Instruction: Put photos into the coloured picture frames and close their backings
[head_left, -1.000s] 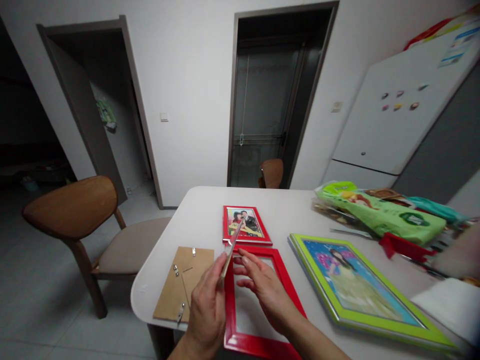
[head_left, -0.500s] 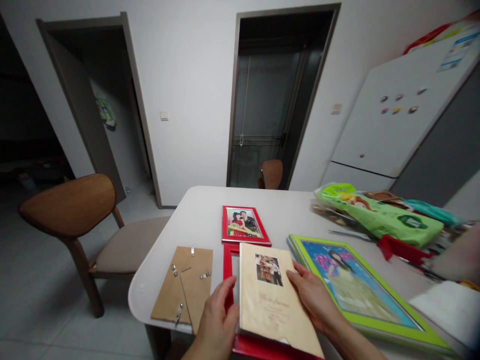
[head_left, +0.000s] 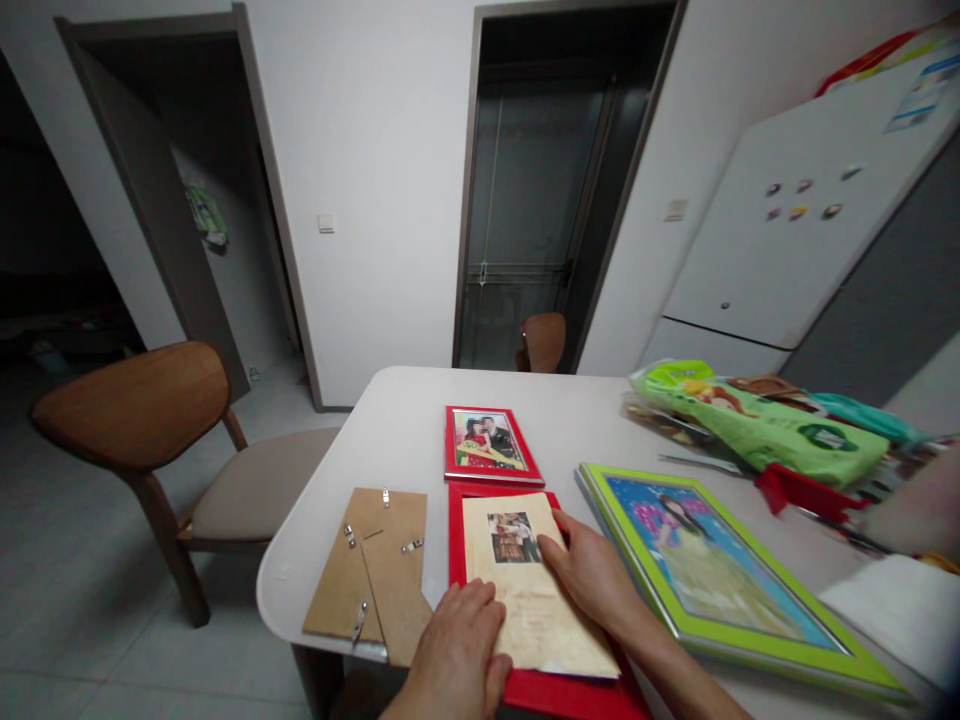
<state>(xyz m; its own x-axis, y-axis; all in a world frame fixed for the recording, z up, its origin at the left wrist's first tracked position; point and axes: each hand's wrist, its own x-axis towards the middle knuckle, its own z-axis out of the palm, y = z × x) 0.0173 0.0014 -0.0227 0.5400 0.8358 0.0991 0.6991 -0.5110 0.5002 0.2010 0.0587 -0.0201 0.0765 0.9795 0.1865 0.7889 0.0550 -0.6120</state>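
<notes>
A cream paper insert (head_left: 551, 625) with a small printed photo lies over a red picture frame (head_left: 457, 540) at the table's near edge. My left hand (head_left: 461, 640) rests on the insert's lower left edge, fingers laid out over it. Along the right edge, my right hand (head_left: 589, 570) grips the insert with its thumb on top; the fingertips underneath are hidden. A brown backing board (head_left: 341, 570) with metal clips and a folded-out stand lies to the left. Just behind the red frame is a smaller red-framed photo (head_left: 491, 445).
A large green-framed picture (head_left: 727, 570) lies to the right of my hands. Beyond it are a green plastic package (head_left: 795, 430), a metal tool (head_left: 697, 462), a red object (head_left: 806, 492) and a white sheet (head_left: 900, 610). A wooden chair (head_left: 135, 405) stands at the left.
The paper insert has moved left and down onto the red frame, with my right hand following it. My left hand has shifted right and now lies on the insert's edge.
</notes>
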